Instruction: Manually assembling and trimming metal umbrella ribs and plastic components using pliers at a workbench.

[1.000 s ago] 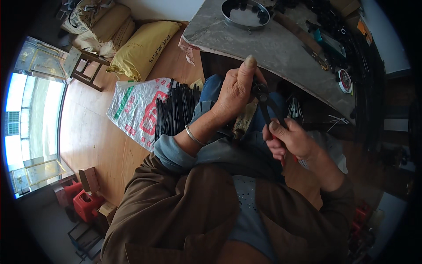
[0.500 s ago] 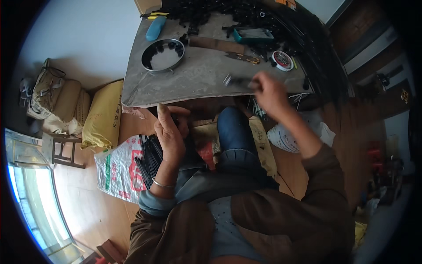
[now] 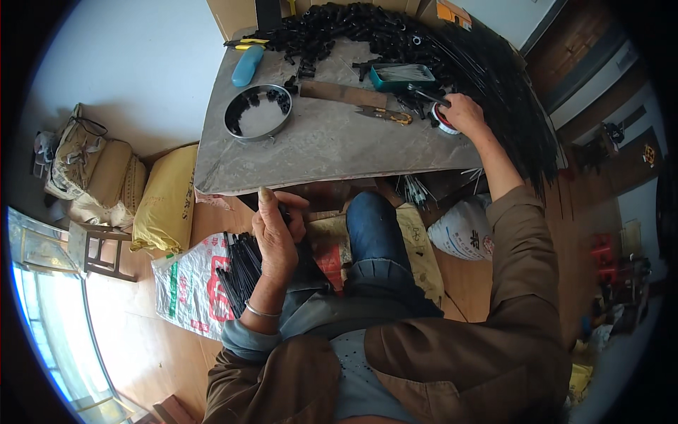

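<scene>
My right hand (image 3: pixel 462 115) reaches over the table's right side, its fingers closed round a dark-handled tool (image 3: pixel 429 95) with a shiny metal end; its exact kind is unclear. Below that hand, a round red-and-white tin (image 3: pixel 445 128) is partly covered. Held above my lap, my left hand (image 3: pixel 277 230) has its thumb pointing up and its fingers curled round a small black piece (image 3: pixel 284 213), mostly hidden. Beside my left forearm, a bundle of thin black rods (image 3: pixel 242 272) lies on a white printed sack (image 3: pixel 185 290).
On the grey table (image 3: pixel 318 155) are a round metal pan (image 3: pixel 231 127) with black bits, snips (image 3: pixel 385 114), a flat brown bar (image 3: pixel 342 94), a teal tray (image 3: pixel 381 86) of pins and a blue case (image 3: pixel 247 67). Black parts (image 3: pixel 353 28) heap along the back; long black rods (image 3: pixel 505 106) line the right.
My right hand has moved away from me and rightward with the tool, from the table's front edge to the tin. My left hand stays nearly in place.
</scene>
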A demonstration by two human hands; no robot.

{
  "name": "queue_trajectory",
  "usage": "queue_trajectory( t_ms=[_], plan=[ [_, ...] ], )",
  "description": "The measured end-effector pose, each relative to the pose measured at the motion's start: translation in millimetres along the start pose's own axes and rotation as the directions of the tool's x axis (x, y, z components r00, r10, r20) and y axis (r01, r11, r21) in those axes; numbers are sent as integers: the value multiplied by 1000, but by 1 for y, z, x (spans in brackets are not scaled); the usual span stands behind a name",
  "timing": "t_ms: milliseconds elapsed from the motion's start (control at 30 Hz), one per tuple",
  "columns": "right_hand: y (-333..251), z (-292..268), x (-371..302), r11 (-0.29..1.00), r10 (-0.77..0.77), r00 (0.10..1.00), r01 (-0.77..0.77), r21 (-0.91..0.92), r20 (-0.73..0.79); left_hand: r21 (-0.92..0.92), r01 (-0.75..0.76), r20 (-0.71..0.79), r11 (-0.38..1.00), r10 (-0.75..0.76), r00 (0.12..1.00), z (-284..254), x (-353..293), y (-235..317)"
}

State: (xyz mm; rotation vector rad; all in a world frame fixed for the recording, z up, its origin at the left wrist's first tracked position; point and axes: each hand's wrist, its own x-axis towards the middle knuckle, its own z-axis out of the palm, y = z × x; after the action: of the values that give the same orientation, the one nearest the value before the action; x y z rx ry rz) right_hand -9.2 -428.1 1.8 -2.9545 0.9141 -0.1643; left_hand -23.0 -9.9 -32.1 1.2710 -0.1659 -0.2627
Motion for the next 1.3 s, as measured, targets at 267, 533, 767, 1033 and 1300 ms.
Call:
queue_trajectory(
  t_ms=[267, 533, 767, 1033, 1300],
  plan=[
    [13, -5, 11, 997, 46, 998, -43, 71, -50, -8, 37, 23, 999, -37, 999, 1, -1, 2],
    [1, -4, 4, 999, 32, 998, -34, 26, 59, -3, 33, 21, 999, -33, 999, 1, -3, 1],
    [17, -9, 11, 995, 61, 998, -60, 76, -21, -24, 53, 85, 998, -51, 995, -1, -6, 1],
    [-48, -24, -58, 28, -495, 825, -297, 954, 271, -177, -64, 378, 982, 128, 917, -5, -6, -10],
    [-187, 7, -152, -73, -747, 633, -381, 922, 203, -146, -222, 262, 964, 254, 931, -15, -7, -7]
  ],
)
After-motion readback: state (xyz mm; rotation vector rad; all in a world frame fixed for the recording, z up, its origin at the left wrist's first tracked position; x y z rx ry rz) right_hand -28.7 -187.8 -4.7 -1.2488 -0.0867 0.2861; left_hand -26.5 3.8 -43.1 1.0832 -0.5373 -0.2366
